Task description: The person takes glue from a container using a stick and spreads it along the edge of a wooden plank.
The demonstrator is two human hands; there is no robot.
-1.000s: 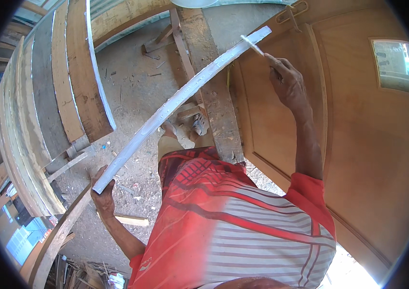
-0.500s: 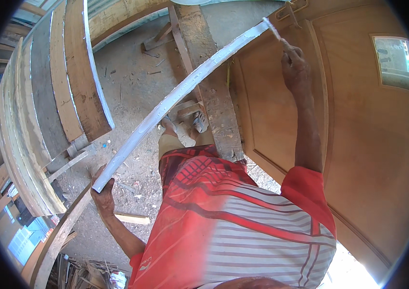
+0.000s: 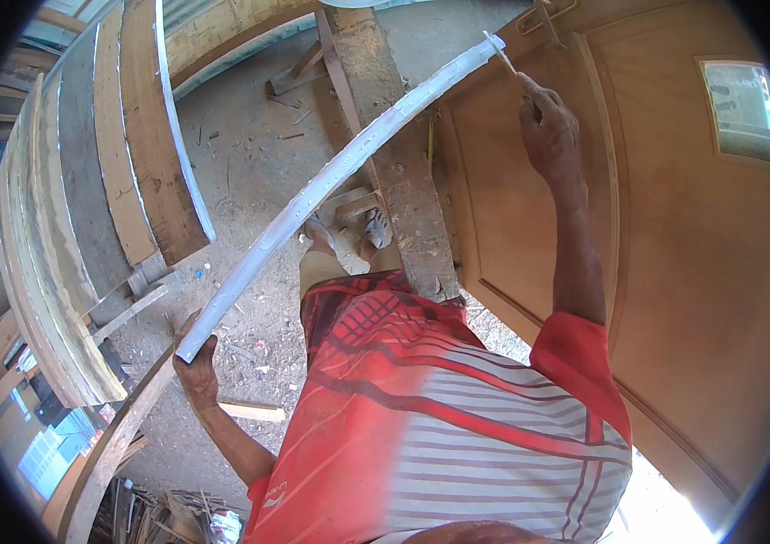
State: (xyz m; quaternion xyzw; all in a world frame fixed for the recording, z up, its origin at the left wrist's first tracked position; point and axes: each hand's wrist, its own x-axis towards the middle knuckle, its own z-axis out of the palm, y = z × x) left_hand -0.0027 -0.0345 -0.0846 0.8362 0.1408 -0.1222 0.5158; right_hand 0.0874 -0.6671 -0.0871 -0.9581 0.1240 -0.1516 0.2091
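Observation:
A long wooden strip [image 3: 317, 192] slants across the view from near left to far right, its upward edge coated with a white, glue-like paste. My left hand [image 3: 196, 374] is closed around its near end. In my right hand [image 3: 550, 129], at the far end, is a thin spreader [image 3: 501, 56], its whitish tip touching the coated edge. The fingers are wrapped round the spreader's handle, and part of that handle is hidden by them. Beneath the strip runs a rough wooden beam [image 3: 403, 181].
Several boards [image 3: 151, 136] with white-coated edges lie side by side at the left. A large panelled wooden door [image 3: 693, 272] stands along the right. Scrap wood [image 3: 253, 412] and shavings litter the dirt floor [image 3: 240, 163]. My feet are beside the beam.
My right hand has shifted slightly left and up, and the spreader's tip has moved a little left along the strip's far end. My left hand keeps its grip.

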